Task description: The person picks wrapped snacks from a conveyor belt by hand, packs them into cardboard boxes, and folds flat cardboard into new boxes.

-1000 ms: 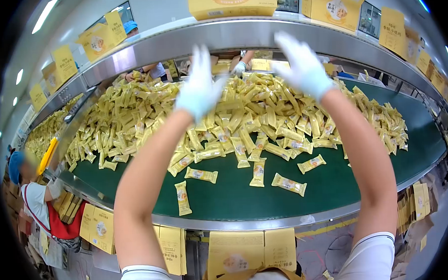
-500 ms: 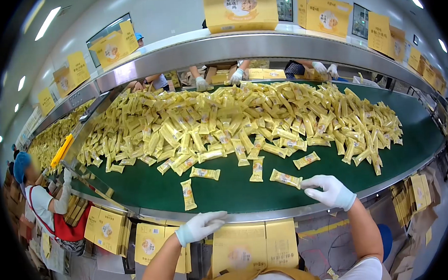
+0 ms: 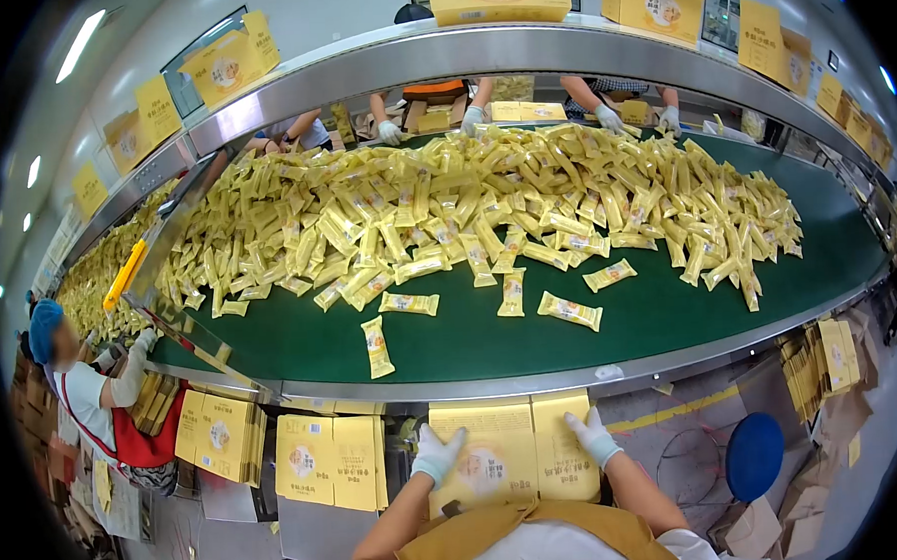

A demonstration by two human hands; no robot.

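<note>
A yellow printed carton [image 3: 485, 429] lies in front of my body, below the conveyor's near edge. My left hand [image 3: 439, 453], in a white glove, grips its left edge with the thumb over the printed face. On the opposite edge, my gloved right hand [image 3: 593, 439] holds it the same way; the fingers under the edges are partly hidden. Beyond the carton, several loose yellow snack packets lie on the green belt [image 3: 452, 355], among them one packet [image 3: 377, 347] near the front and another packet [image 3: 570, 311] farther right.
A large heap of wrapped packets [image 3: 445, 200] covers the belt's far half. Folded yellow cartons [image 3: 326, 460] stand at my left. A blue round stool [image 3: 755, 457] is at right. A co-worker [image 3: 98, 395] stands at left; other gloved hands [image 3: 607, 118] reach in from the far side.
Both hands have come back from the belt's near edge down to the carton and taken its two sides. The view has shifted, so the belt appears higher.
</note>
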